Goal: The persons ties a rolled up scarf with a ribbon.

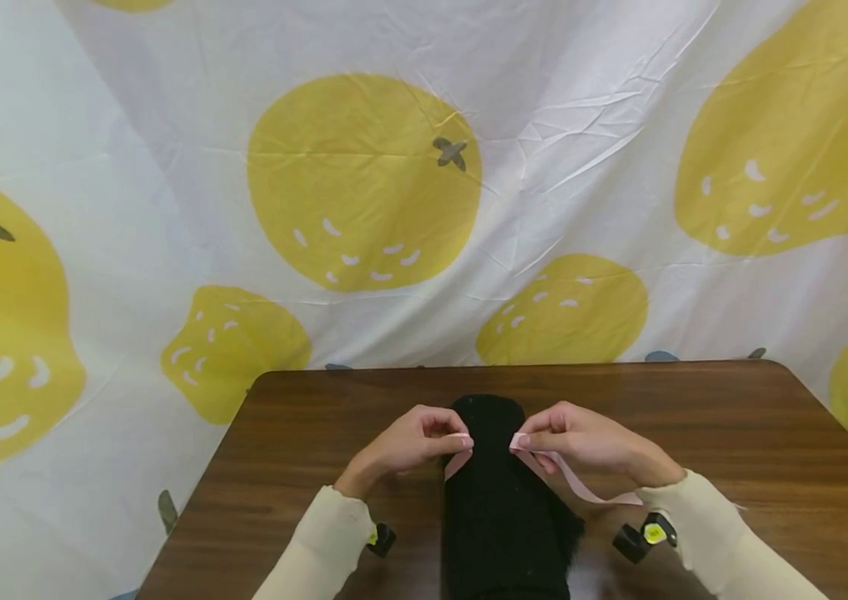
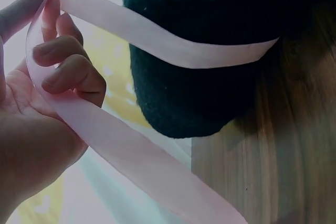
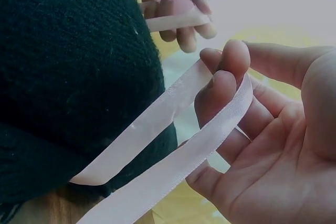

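A black knitted cloth bundle (image 1: 495, 517), perhaps a rolled scarf, lies lengthwise on the table between my hands. Pink satin ribbon (image 2: 163, 43) passes under it and comes up on both sides. My left hand (image 1: 424, 437) pinches the ribbon between thumb and index finger at the bundle's left edge; in the left wrist view its tail runs down past the palm. On the right side, my right hand (image 1: 581, 437) pinches the other length of ribbon (image 3: 194, 156) with thumb and fingertips. That ribbon's tail trails right along the table toward the sleeve. The ribbon beneath the bundle is hidden.
The brown wooden table (image 1: 334, 408) has rounded far corners. Right behind it hangs a white cloth (image 1: 544, 192) printed with yellow fruit. Loose fringe (image 1: 576, 542) sticks out from the bundle's right side. Small black wrist cameras (image 1: 632, 542) sit below both forearms.
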### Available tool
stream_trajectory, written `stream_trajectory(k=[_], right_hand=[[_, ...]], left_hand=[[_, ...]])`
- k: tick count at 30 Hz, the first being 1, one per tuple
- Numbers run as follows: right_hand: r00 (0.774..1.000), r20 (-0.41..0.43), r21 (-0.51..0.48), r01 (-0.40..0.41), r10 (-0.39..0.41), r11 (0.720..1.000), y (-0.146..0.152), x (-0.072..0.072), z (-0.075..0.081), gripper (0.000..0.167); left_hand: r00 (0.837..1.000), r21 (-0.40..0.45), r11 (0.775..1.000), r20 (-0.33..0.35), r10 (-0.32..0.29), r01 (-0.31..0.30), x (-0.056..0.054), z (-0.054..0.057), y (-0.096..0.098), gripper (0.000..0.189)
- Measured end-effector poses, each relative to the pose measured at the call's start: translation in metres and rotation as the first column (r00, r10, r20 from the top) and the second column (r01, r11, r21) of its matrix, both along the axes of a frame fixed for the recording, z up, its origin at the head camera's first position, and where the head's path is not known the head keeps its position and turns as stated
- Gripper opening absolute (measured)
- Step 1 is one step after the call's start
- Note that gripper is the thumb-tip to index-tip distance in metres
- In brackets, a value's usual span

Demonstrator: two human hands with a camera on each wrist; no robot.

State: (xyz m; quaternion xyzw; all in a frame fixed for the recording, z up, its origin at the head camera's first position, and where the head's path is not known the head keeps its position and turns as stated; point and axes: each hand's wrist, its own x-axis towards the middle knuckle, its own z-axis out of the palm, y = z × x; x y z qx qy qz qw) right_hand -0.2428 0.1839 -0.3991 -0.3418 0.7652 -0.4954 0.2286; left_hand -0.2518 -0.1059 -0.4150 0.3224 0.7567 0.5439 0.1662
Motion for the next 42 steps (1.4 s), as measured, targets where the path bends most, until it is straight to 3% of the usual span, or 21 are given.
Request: stream_trajectory(k=[14,22,29,36,42], right_hand=[[1.0,-0.026,-0.013,-0.007,0.007,1.0,-0.01,0.0,0.002,0.026],[0.999,-0.048,-0.011,-0.027,0.026,1.0,-0.014,0.001,0.002,0.027],[1.0,0.011,-0.026,-0.001,0.002,1.0,-0.016,0.001,-0.001,0.027],[0.999,0.034,-0.022,0.012,-0.012,1.0,-0.022,0.002,-0.001,0.027],[0.998,0.063,-0.038,0.013,-0.01,0.999,-0.024,0.002,-0.001,0.026]], left_hand=[[0.996,0.045,0.996,0.061,0.068,-0.071,0.003,-0.006,0.012,0.011],[0.996,0.047,0.996,0.054,0.071,-0.074,0.003,-0.007,0.017,0.012],[0.995,0.074,0.995,0.075,0.06,-0.066,0.004,-0.007,0.022,0.014],[0.986,0.094,0.992,0.149,0.072,-0.086,0.005,-0.009,0.027,0.022],[0.982,0.075,0.992,0.168,0.09,-0.103,0.005,-0.009,0.028,0.03]])
